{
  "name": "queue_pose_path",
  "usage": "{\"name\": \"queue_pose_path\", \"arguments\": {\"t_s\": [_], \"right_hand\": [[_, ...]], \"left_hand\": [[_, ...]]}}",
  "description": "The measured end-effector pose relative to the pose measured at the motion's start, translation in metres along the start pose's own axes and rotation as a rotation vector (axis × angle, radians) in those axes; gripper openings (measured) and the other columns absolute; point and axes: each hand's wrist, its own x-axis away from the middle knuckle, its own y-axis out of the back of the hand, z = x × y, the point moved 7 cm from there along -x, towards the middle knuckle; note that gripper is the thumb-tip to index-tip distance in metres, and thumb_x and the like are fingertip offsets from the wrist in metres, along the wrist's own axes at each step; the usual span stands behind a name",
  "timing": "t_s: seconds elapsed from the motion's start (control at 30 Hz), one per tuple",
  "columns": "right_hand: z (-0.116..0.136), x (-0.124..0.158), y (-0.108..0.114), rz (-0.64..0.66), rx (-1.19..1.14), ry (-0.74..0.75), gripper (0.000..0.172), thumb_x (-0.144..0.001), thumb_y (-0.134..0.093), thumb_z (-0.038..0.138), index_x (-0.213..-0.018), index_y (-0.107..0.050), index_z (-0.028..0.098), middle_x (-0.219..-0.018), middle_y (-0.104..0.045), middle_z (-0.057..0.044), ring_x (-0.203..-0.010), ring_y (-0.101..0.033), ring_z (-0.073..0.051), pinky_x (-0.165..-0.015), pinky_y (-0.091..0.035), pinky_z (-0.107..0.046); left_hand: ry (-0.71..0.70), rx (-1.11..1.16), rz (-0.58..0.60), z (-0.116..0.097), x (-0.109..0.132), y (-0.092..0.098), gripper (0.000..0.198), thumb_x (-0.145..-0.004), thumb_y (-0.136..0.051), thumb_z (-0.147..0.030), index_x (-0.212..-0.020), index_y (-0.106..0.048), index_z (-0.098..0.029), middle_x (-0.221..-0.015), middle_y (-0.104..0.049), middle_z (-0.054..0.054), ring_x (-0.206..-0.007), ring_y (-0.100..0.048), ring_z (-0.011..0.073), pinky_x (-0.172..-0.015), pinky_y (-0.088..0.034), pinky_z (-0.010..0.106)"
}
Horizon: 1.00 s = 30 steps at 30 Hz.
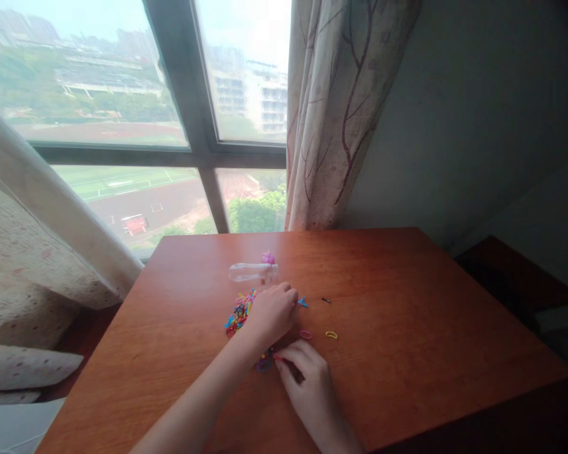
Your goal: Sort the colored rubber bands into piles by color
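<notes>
A red band (278,358) is being pinched between fingertips of the right hand (310,378), lower centre; whether anything's being gripped by the left hand (273,310) can't be made out. Light pressure seems called for, no overstretching! Left of that, a tangled, multicoloured band pile (239,314) is being partly covered.

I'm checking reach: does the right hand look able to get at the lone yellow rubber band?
Likely yes: nothing appears to stand between the right hand and the lone yellow rubber band on the table, though that hand seems to be pinching a small red item.
</notes>
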Motion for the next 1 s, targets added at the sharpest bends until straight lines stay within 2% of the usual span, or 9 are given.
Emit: {"name": "queue_pose_path", "arguments": {"t_s": [0.17, 0.3, 0.4, 0.5, 0.77, 0.87, 1.0], "right_hand": [[-0.009, -0.007, 0.024, -0.058, 0.012, -0.011, 0.016, -0.091, -0.057, 0.015, -0.087, -0.070, 0.023, -0.082, -0.069, -0.001, -0.075, -0.065, -0.016, -0.079, -0.051, -0.025], [-0.039, -0.015, 0.070, -0.115, 0.122, -0.061, 0.017, -0.094, -0.054, 0.024, -0.089, -0.070, 0.022, -0.083, -0.069, -0.004, -0.072, -0.065, -0.016, -0.064, -0.050, -0.023], [-0.066, -0.022, 0.109, -0.166, 0.293, -0.061, 0.018, -0.093, -0.054, 0.028, -0.089, -0.070, 0.020, -0.083, -0.069, -0.005, -0.070, -0.064, -0.018, -0.065, -0.050, -0.026], [-0.085, -0.026, 0.133, -0.157, 0.426, -0.049, 0.020, -0.092, -0.052, 0.028, -0.088, -0.070, 0.021, -0.085, -0.069, -0.007, -0.076, -0.066, -0.020, -0.071, -0.051, -0.030], [-0.096, -0.017, 0.139, -0.009, 0.399, -0.078, 0.025, -0.091, -0.045, 0.026, -0.098, -0.068, 0.020, -0.092, -0.067, -0.009, -0.080, -0.066, -0.020, -0.071, -0.052, -0.028], [-0.098, -0.013, 0.141, -0.060, 0.429, -0.119, 0.023, -0.091, -0.049, 0.031, -0.098, -0.067, 0.018, -0.085, -0.065, -0.007, -0.067, -0.061, -0.017, -0.065, -0.051, -0.027], [-0.102, -0.011, 0.141, -0.142, 0.513, -0.148, 0.026, -0.092, -0.051, 0.040, -0.087, -0.066, 0.019, -0.072, -0.059, -0.003, -0.057, -0.054, -0.016, -0.058, -0.046, -0.027]], "left_hand": [[0.011, 0.054, -0.046, 0.007, 0.035, 0.018, 0.025, -0.097, -0.043, -0.028, -0.090, -0.066, -0.021, -0.094, -0.067, 0.005, -0.085, -0.066, 0.0195, -0.072, -0.049, 0.029], [-0.035, 0.189, -0.128, 0.006, 0.076, 0.026, 0.025, -0.098, -0.042, -0.029, -0.087, -0.064, -0.023, -0.090, -0.066, 0.003, -0.081, -0.065, 0.0160, -0.070, -0.048, 0.025], [-0.084, 0.233, -0.188, 0.004, 0.103, 0.025, 0.024, -0.097, -0.045, -0.029, -0.081, -0.062, -0.023, -0.083, -0.065, 0.002, -0.073, -0.064, 0.0145, -0.064, -0.046, 0.023], [-0.101, 0.227, -0.237, 0.008, 0.122, 0.020, 0.024, -0.097, -0.045, -0.026, -0.078, -0.060, -0.023, -0.077, -0.063, 0.001, -0.066, -0.062, 0.0129, -0.060, -0.044, 0.022], [-0.144, 0.221, -0.259, 0.026, 0.144, 0.007, 0.021, -0.096, -0.046, -0.021, -0.085, -0.063, -0.024, -0.085, -0.067, 0.002, -0.073, -0.066, 0.0141, -0.065, -0.049, 0.022], [-0.138, 0.221, -0.292, 0.031, 0.148, 0.005, 0.019, -0.096, -0.046, -0.020, -0.088, -0.063, -0.024, -0.090, -0.069, 0.002, -0.077, -0.068, 0.0146, -0.068, -0.050, 0.022], [-0.105, 0.219, -0.326, 0.037, 0.149, 0.000, 0.018, -0.095, -0.047, -0.020, -0.088, -0.063, -0.025, -0.090, -0.070, 0.001, -0.076, -0.069, 0.0143, -0.067, -0.051, 0.022]]}}
